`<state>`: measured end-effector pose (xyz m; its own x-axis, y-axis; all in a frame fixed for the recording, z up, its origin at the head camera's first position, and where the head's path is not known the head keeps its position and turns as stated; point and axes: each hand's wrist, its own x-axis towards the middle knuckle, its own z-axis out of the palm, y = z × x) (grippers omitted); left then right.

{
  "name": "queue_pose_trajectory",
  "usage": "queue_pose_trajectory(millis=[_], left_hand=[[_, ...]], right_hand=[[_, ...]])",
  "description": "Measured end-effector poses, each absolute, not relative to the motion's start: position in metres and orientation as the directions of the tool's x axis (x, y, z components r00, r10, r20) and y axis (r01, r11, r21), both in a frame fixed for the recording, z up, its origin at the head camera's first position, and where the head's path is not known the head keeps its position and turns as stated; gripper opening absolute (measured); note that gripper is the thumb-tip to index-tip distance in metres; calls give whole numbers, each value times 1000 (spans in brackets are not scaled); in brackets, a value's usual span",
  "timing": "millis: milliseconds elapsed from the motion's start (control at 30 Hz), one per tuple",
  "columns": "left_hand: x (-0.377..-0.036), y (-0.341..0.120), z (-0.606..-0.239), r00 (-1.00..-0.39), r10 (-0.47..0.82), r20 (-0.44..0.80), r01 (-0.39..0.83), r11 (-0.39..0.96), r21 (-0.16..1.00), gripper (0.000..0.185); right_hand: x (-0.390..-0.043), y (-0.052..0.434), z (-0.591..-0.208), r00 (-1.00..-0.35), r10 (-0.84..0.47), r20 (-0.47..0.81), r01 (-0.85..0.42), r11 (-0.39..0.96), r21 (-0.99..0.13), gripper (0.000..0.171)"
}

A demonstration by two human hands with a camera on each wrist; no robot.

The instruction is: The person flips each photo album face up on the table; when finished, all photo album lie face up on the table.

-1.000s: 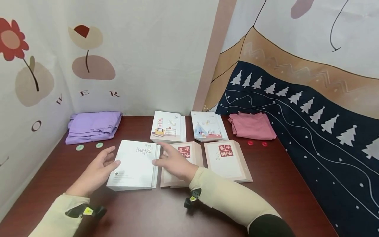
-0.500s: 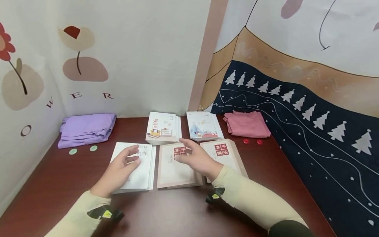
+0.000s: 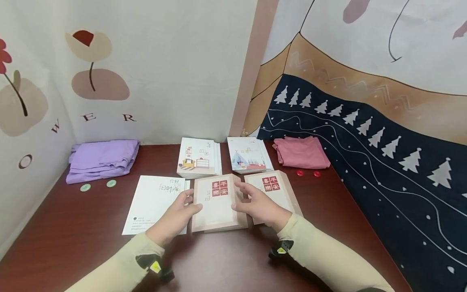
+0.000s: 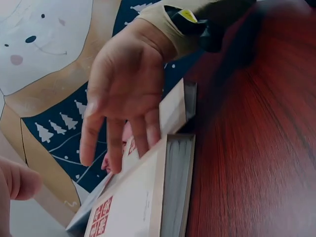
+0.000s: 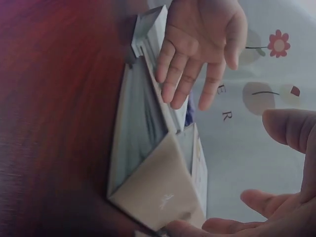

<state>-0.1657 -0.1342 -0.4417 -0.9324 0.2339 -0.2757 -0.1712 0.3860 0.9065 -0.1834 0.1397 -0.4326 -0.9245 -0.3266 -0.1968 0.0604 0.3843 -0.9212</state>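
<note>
My left hand (image 3: 175, 215) and right hand (image 3: 262, 205) hover on either side of a beige-bordered book (image 3: 213, 213) with a red four-character stamp. Both hands have loosely bent, spread fingers and hold nothing. The left hand's fingers are at the book's left edge, overlapping the white book (image 3: 149, 207) beside it. On the other side, the right fingers come to the beige book's right edge, over part of a matching beige book (image 3: 282, 190). Whether any fingertip touches is hard to tell. In the left wrist view the right palm (image 4: 131, 79) shows, facing the stamped book.
Behind stand two illustrated white books (image 3: 197, 156) side by side. A folded purple cloth (image 3: 103, 159) with two green buttons (image 3: 111, 183) lies back left; a folded pink cloth (image 3: 302, 152) with two red buttons (image 3: 316, 174) lies back right. Printed fabric walls (image 3: 175, 73) enclose the table.
Both hands have moved right, from beside the white book to the sides of the middle beige book. The head view has turned slightly right. The books have stayed in place.
</note>
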Motion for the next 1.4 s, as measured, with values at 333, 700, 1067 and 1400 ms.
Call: queue_pose_trajectory(millis=[333, 700, 1067, 1400], left_hand=[[-168, -124, -445, -910, 222, -350, -283, 282, 917, 80], [-176, -116, -456, -914, 201, -354, -292, 281, 914, 84], [-173, -116, -456, -916, 205, -344, -277, 298, 913, 78], [-169, -118, -457, -929, 265, -259, -215, 183, 959, 76]], right_hand=[[-174, 137, -437, -917, -337, -213, 82, 364, -928, 77], [-174, 135, -436, -922, -322, -214, 84, 374, -924, 76], [-173, 135, -435, -916, -334, -224, 97, 356, -929, 78], [-172, 138, -433, -911, -355, -210, 93, 320, -943, 78]])
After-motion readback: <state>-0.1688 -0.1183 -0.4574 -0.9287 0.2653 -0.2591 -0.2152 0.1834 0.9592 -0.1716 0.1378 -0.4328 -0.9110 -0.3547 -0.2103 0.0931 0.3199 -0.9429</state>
